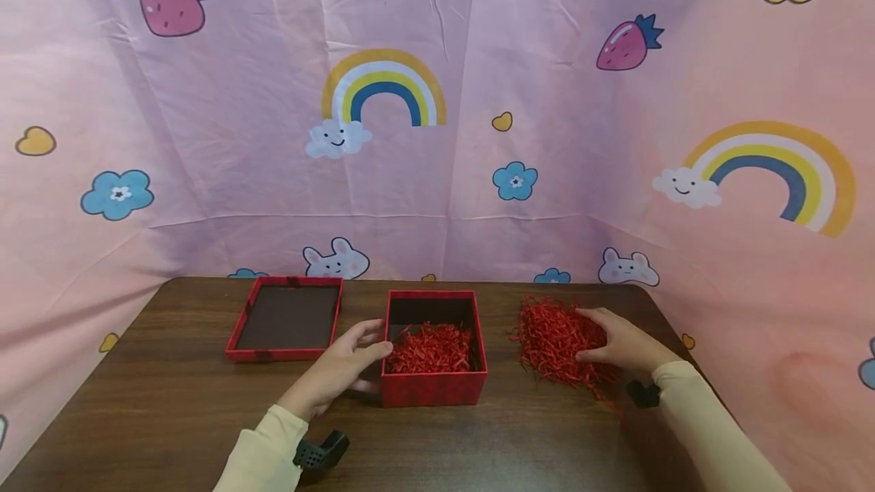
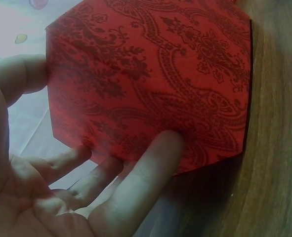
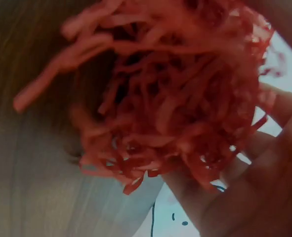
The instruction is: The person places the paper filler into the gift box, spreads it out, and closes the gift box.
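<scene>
A red patterned box [image 1: 434, 389] stands open-topped on the table, partly filled with red shredded paper [image 1: 432, 349]. My left hand [image 1: 339, 367] holds its left wall, thumb at the rim and the other fingers against the outside. In the left wrist view, fingertips of the left hand [image 2: 141, 182] touch the box's dark-figured side [image 2: 150, 84]. To the right of the box, my right hand [image 1: 625, 344] grips a loose heap of red shredded paper [image 1: 557, 342]. Seen from the right wrist, the strands [image 3: 170, 108] bunch against the fingers and palm; some fingertips are hidden.
A shallow red-rimmed lid [image 1: 290, 317] with a dark inside lies left of the box, inside facing up. The brown wooden table [image 1: 157, 416] ends at a patterned pink cloth [image 1: 410, 188] behind it and at the sides. Stray strands lie below the heap.
</scene>
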The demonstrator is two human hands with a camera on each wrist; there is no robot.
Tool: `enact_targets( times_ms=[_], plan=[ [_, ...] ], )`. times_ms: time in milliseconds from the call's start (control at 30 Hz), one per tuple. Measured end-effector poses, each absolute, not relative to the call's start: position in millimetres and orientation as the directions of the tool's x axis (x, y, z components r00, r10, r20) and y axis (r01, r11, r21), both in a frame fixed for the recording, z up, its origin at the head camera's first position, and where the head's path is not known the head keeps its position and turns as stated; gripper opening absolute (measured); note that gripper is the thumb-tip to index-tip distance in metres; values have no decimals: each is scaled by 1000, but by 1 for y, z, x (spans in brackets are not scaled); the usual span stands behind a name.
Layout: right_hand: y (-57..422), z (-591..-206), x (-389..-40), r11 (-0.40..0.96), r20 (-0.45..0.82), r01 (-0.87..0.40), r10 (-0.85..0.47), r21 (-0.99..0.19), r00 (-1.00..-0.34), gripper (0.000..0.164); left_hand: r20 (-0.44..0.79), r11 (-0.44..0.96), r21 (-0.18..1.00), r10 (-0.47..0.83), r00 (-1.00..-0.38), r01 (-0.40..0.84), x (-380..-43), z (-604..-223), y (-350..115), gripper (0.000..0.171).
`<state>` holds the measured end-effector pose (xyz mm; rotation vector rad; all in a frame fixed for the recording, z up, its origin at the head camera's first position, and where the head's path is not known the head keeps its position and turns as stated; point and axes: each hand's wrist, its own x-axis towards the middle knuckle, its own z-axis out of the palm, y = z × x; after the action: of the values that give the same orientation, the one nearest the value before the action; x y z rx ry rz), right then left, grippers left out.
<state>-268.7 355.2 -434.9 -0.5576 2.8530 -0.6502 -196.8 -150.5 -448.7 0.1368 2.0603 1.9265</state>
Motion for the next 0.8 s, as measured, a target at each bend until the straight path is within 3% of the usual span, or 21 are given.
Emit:
enact_targets(
  times_ms=[367, 533, 800],
  plan=[
    [356, -437, -269, 808, -22, -393, -448, -439, -894, 40, -158, 87, 987, 281, -947, -138, -198, -451, -150, 71],
    [357, -439, -270, 808, 20, -414, -448, -420, -894, 30, -148, 99, 987, 288, -946, -125, -196, -450, -150, 72],
    [356, -434, -269, 807, 64, -414, -429, -421, -901, 28, -155, 98, 986, 259, -953, -133, -196, -450, -149, 69]
  ],
)
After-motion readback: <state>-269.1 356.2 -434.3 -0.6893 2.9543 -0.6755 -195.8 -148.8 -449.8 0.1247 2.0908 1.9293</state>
